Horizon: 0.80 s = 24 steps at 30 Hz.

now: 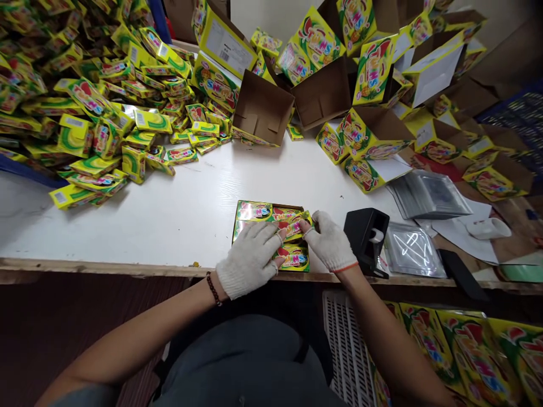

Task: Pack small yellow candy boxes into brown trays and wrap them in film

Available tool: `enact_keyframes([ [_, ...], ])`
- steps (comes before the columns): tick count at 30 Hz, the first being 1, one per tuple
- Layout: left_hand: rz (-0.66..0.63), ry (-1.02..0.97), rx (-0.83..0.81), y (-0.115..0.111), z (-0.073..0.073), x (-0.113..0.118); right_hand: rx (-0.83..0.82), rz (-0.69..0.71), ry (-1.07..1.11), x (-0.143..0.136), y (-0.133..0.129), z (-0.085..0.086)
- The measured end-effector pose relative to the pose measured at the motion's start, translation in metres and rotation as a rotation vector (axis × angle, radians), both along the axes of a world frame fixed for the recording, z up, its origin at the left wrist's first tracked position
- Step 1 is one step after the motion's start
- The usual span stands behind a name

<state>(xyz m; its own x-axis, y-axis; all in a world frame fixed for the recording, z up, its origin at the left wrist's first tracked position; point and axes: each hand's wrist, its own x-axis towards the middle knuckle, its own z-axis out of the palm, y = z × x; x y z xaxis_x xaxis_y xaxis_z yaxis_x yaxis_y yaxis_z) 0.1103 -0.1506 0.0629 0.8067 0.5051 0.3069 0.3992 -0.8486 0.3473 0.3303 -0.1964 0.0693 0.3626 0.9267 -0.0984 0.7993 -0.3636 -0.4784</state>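
In front of me on the white table lies a shallow display box [236,226] holding several small yellow-green candy packs [254,210]. My left hand [252,257], in a white glove with bare fingertips, rests over the packs on the box's left side, its fingers stretched toward the middle. My right hand [328,240], gloved alike, pinches one candy pack [292,227] at its right end. That pack sits tilted above the others near the box's right side. The left fingertips touch its near edge. Part of the box is hidden under my left hand.
A large heap of candy packs [97,113] fills the left and back. Open empty display boxes [263,110] stack up behind and to the right. Close to my right hand stands a black tape dispenser [365,237], beside clear plastic sheets [413,249]. A white crate [345,339] sits below the edge.
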Motion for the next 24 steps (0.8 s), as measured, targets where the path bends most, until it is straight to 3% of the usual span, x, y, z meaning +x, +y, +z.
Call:
enact_keyframes([
  [5,0.019,0.228,0.038,-0.001,0.002,0.004,-0.324,0.124,-0.222,-0.003,-0.009,0.001],
  [8,-0.035,0.174,0.045,0.008,-0.006,-0.007,-0.29,0.12,-0.319,0.005,-0.011,-0.004],
  [10,0.012,0.106,0.042,0.032,-0.014,-0.02,-0.044,0.16,-0.349,0.01,-0.008,-0.013],
  [12,0.19,0.08,0.045,0.073,-0.022,-0.038,0.248,0.325,-0.322,0.009,-0.003,-0.025],
  [14,0.425,0.108,0.032,0.124,-0.026,-0.063,0.402,0.523,-0.297,-0.002,0.0,-0.038],
  [16,0.603,0.118,-0.021,0.169,-0.023,-0.091,0.403,0.609,-0.324,-0.018,0.0,-0.05],
  [18,0.706,0.034,-0.062,0.201,-0.014,-0.117,0.341,0.62,-0.363,-0.033,-0.002,-0.056],
  [21,0.707,-0.075,-0.132,0.221,-0.003,-0.142,0.275,0.612,-0.356,-0.041,-0.005,-0.055],
  [24,0.642,-0.248,-0.241,0.223,-0.003,-0.139,0.323,0.619,-0.226,-0.034,-0.005,-0.048],
])
